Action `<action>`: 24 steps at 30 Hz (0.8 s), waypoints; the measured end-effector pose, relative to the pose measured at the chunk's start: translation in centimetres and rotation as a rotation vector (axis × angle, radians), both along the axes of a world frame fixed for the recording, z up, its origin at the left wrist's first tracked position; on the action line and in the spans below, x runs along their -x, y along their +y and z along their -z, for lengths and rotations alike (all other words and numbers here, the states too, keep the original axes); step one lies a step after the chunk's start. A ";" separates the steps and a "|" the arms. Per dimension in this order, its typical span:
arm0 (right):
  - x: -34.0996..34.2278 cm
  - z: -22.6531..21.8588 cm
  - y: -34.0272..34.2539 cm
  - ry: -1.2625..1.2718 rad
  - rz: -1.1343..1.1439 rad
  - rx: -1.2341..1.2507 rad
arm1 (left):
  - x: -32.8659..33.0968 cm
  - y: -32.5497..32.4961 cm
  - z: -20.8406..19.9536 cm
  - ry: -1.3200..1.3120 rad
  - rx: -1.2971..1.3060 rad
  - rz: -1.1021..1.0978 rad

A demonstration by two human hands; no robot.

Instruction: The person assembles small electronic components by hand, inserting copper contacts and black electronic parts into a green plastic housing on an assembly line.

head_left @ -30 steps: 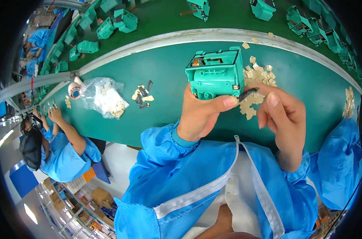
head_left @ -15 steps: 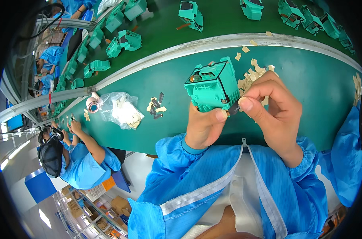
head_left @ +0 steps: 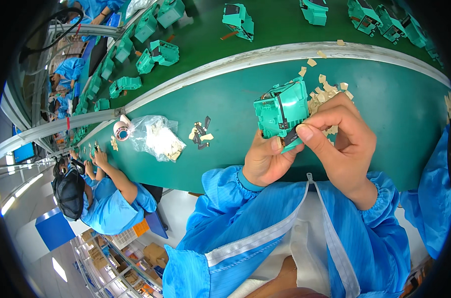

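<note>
My left hand (head_left: 265, 163) is closed round the lower left of a green plastic housing (head_left: 294, 102), raised over the green tabletop. A black band runs down the housing's side. At its lower right corner sits a flat black strip (head_left: 290, 136). My right hand (head_left: 345, 149) pinches the strip's end between thumb and forefinger; its other fingers are curled. My left thumb presses near the strip's other end. Just behind my right hand lies a heap of small cream-coloured pieces (head_left: 315, 102), partly hidden by that hand.
Left on the table are black and cream strips (head_left: 200, 135), a clear bag (head_left: 156, 139) of cream pieces and a tape roll (head_left: 121, 131). Beyond a pale rail (head_left: 210, 66), more green housings (head_left: 238, 22) stand on a green belt. A co-worker (head_left: 111, 198) sits at the left.
The housing has moved right and turned in my left hand, so its banded side shows more. My right hand stays nearly in place, pinching the black strip.
</note>
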State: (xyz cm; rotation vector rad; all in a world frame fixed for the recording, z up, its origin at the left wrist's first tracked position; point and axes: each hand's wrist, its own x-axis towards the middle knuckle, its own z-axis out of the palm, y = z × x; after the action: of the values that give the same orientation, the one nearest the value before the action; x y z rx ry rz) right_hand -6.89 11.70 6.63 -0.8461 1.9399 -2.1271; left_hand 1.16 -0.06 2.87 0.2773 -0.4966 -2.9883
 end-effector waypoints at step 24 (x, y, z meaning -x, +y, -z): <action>-0.1 -0.4 0.2 0.109 0.059 -0.042 | 0.0 0.1 -0.1 -0.020 0.005 0.009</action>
State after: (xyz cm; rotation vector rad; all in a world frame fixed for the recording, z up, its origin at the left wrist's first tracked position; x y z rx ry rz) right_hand -6.82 11.87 7.06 -0.9260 2.0796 -2.1064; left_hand 1.20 0.08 2.96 0.3057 -0.5079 -2.9956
